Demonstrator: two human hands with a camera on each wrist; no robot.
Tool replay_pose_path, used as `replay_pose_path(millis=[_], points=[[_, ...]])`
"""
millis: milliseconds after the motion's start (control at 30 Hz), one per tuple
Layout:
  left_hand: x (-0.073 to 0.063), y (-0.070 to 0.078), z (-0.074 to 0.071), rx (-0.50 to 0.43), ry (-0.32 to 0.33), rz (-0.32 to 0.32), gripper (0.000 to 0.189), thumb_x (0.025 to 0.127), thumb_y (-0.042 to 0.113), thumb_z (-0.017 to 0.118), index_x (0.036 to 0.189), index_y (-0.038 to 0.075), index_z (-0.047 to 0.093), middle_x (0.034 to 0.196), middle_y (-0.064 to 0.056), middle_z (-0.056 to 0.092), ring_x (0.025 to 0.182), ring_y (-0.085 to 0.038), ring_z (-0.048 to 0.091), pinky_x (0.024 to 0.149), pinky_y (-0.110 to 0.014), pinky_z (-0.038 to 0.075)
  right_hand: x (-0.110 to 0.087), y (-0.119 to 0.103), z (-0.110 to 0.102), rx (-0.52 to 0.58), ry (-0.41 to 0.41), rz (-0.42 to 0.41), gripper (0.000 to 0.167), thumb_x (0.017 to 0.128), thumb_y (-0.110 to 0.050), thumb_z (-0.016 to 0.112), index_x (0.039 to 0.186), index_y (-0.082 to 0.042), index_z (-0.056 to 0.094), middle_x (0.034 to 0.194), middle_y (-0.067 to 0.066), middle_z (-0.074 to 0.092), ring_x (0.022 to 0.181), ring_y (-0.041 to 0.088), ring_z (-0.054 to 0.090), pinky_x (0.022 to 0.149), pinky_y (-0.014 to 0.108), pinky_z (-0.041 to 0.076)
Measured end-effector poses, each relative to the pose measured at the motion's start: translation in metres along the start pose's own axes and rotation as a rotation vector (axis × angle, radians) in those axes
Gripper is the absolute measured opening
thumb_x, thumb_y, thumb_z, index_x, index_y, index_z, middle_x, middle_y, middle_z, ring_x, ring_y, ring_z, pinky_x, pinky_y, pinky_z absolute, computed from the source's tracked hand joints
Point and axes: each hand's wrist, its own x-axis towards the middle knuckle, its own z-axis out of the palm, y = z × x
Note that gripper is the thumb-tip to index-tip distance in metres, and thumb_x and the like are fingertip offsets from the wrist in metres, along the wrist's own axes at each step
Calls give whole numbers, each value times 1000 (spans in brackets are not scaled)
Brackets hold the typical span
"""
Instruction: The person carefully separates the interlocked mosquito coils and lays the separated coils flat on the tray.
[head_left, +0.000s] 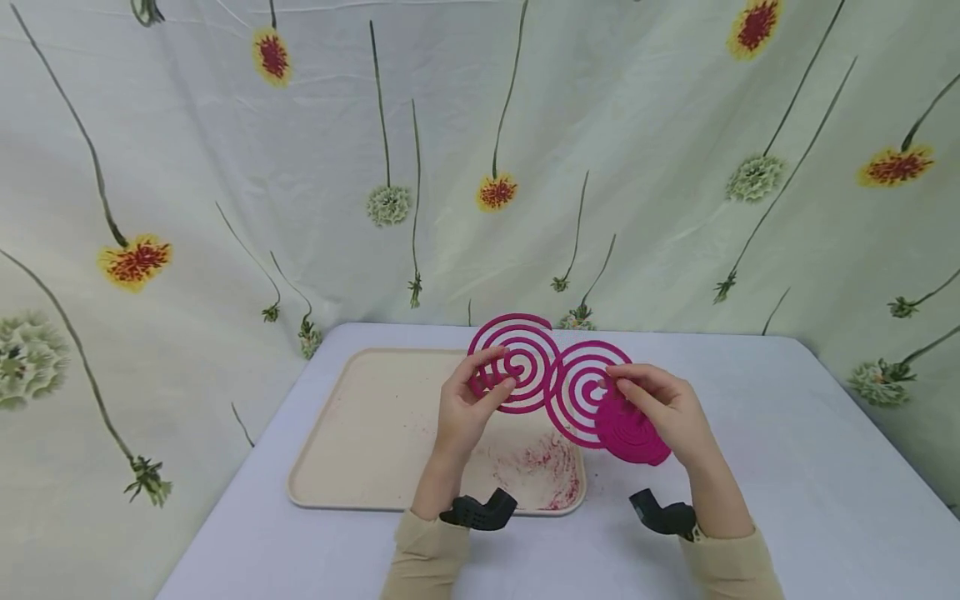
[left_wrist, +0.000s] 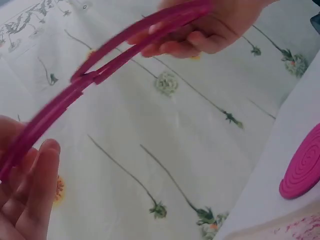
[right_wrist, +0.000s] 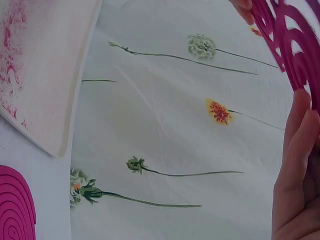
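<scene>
Two pink mosquito coils are held up above the table, side by side, with their edges overlapping. My left hand (head_left: 467, 408) pinches the left coil (head_left: 517, 317) between thumb and fingers near its middle. Thumb and fingers of my right hand (head_left: 671, 408) pinch the right coil (head_left: 587, 344) at its right side. From the left wrist view both coils appear nearly edge-on, the left hand (left_wrist: 30, 195) at the lower left and the right hand (left_wrist: 210, 32) at the top. A tightly wound pink coil disc (head_left: 630, 433) lies on the table, partly hidden behind the right coil.
A beige tray (head_left: 360, 433) lies left of centre on the white-covered table (head_left: 810, 467), pink crumbs scattered at its near right corner. Behind the table hangs a flower-printed cloth (head_left: 645, 150). Each wrist carries a black camera mount (head_left: 483, 510).
</scene>
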Motion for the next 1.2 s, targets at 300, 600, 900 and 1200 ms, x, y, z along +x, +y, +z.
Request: replay_pose_path(millis=[300, 600, 900, 1200], points=[[1, 2, -8, 76, -29, -43, 36, 82, -1, 69, 117, -4, 60, 115, -23, 59, 101, -31, 60, 81, -33, 53, 0, -2, -3, 2, 41, 60, 31, 90, -3, 60, 120, 7, 59, 103, -11, 67, 82, 10, 61, 68, 21, 55], [0, -2, 4, 34, 215, -83, 28, 86, 8, 68, 111, -2, 66, 108, -17, 64, 94, -19, 63, 81, -29, 53, 3, -2, 23, 129, 296, 102, 34, 90, -6, 61, 123, 3, 59, 103, -10, 69, 83, 10, 66, 70, 23, 55], [-2, -6, 28, -110, 371, -97, 67, 83, 9, 72, 135, 9, 31, 126, -17, 53, 110, -25, 59, 84, -34, 52, 2, 3, 49, 170, 490, 66, 34, 90, -8, 62, 124, -3, 61, 111, -5, 67, 100, 12, 63, 79, 24, 52], [-5, -8, 34, -158, 329, -102, 65, 90, 12, 63, 139, 10, 20, 136, -15, 38, 122, -28, 47, 89, -36, 50, 0, 3, 55, 178, 401, 23, 40, 96, -7, 52, 135, -4, 50, 134, 8, 53, 109, 11, 58, 86, 22, 48]])
